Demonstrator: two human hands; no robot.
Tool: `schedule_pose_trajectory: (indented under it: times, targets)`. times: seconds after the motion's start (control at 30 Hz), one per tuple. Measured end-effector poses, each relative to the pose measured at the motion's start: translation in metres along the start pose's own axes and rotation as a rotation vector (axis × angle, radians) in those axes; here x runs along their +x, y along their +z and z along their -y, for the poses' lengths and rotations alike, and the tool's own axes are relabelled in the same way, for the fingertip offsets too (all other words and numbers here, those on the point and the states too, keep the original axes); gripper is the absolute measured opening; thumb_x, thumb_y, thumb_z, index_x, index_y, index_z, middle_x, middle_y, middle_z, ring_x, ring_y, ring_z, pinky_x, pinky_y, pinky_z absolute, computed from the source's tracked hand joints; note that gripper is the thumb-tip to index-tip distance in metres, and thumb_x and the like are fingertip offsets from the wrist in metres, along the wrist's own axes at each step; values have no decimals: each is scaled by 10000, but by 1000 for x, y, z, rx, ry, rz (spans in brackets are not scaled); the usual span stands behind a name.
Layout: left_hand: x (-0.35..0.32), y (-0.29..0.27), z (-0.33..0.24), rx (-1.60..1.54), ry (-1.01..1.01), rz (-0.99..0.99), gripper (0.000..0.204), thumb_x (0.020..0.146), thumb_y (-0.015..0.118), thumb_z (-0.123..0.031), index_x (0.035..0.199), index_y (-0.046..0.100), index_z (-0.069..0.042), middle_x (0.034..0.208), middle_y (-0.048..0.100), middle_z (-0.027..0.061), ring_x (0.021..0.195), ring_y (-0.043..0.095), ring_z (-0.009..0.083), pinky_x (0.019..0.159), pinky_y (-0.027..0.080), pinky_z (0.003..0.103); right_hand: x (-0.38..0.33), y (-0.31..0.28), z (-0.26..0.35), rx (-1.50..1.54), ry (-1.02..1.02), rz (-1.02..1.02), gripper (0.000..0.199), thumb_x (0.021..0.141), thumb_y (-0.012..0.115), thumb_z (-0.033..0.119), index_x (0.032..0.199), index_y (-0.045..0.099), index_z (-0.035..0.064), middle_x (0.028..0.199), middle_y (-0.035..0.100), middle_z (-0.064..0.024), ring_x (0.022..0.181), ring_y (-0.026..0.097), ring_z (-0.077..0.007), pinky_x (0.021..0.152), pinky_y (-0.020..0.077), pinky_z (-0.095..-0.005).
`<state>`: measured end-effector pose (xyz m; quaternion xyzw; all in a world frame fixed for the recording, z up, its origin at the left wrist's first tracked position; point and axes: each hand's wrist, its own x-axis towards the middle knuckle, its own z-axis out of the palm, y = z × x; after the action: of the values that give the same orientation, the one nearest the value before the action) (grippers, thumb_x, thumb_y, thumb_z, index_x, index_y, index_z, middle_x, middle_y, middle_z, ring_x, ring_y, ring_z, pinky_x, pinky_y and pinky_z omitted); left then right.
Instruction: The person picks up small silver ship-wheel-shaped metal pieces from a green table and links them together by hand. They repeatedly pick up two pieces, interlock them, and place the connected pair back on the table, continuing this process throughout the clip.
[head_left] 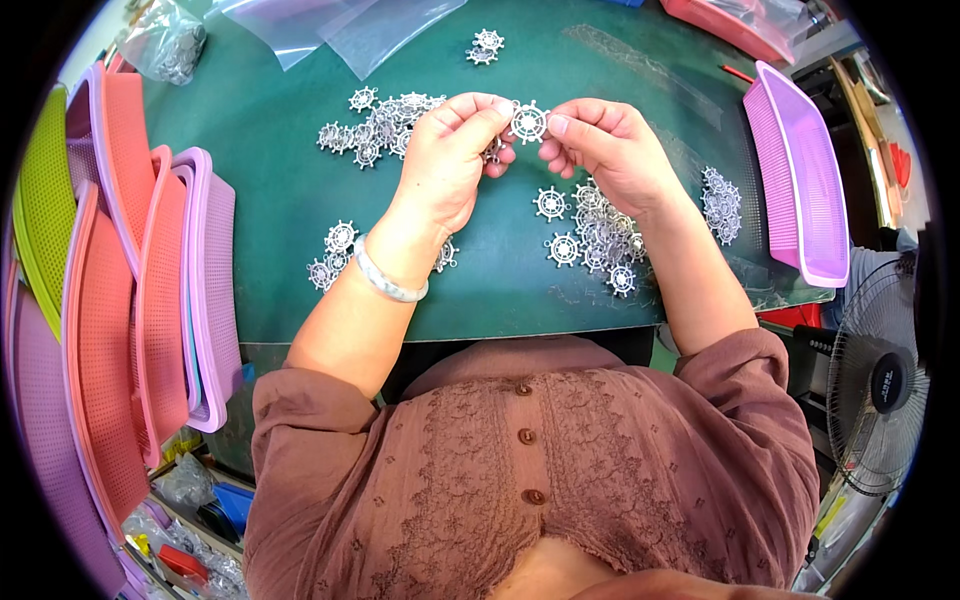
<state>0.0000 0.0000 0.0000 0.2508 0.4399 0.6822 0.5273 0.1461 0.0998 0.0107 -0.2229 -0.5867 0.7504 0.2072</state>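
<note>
Above the green tabletop, a silver ship's-wheel charm [529, 122] is held upright between my two hands. The thumb and forefinger of my left hand [445, 155] pinch its left edge, and part of another metal charm shows under those fingers. My right hand [618, 150] has its thumb and fingertips closed at the right edge of the same charm. A pile of similar charms [382, 130] lies beside my left hand. Another pile [598, 225] lies below my right hand, partly behind the forearm. A few charms [335, 258] sit left of my braceleted left wrist.
Two charms [485, 46] lie at the far side, near clear plastic bags [370, 35]. At right are a charm cluster [721, 205], a purple basket [800, 180] and a fan [880, 380]. Stacked baskets [110, 300] stand at left, below a bag of metal pieces [165, 42].
</note>
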Motion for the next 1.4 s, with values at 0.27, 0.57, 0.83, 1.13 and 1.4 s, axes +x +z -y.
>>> schedule_pose_trajectory:
  times: [0.27, 0.57, 0.83, 1.13, 1.4]
  targets:
    - [0, 0, 1, -57, -6, 34, 98, 848, 537, -137, 821, 580, -52, 692, 560, 13, 564, 494, 87, 496, 370, 211, -2, 0, 1, 18, 3, 23, 164, 833, 575, 163, 850, 605, 2, 706, 606, -44, 594, 536, -85, 565, 439, -202]
    - [-1, 1, 1, -106, 5, 45, 118, 835, 571, -164, 804, 585, -51, 673, 552, 8, 554, 479, 76, 495, 373, 198, -2, -1, 0, 39, -7, 34, 152, 835, 571, 151, 853, 604, 4, 711, 610, -47, 596, 543, -87, 569, 444, -202]
    - [-1, 1, 0, -125, -15, 46, 119, 834, 572, -163, 817, 590, -46, 679, 558, 12, 551, 485, 78, 494, 377, 198, -2, -2, 0, 52, -21, 54, 144, 834, 569, 143, 851, 604, 4, 717, 610, -52, 608, 545, -92, 578, 447, -209]
    - [-1, 0, 1, -126, -21, 44, 126, 840, 560, -166, 829, 590, -44, 697, 561, 17, 568, 493, 86, 501, 381, 203, -1, -2, -1, 38, -21, 36, 140, 830, 572, 144, 840, 605, 8, 707, 607, -47, 600, 539, -87, 564, 439, -206]
    - [8, -6, 1, -147, 32, -151, 335, 911, 394, -275, 1031, 492, 22, 911, 551, 108, 804, 536, 182, 711, 446, 293, 13, -9, -5, -368, 126, -181, 170, 790, 590, 152, 826, 602, -13, 648, 572, -30, 538, 487, -69, 489, 388, -199]
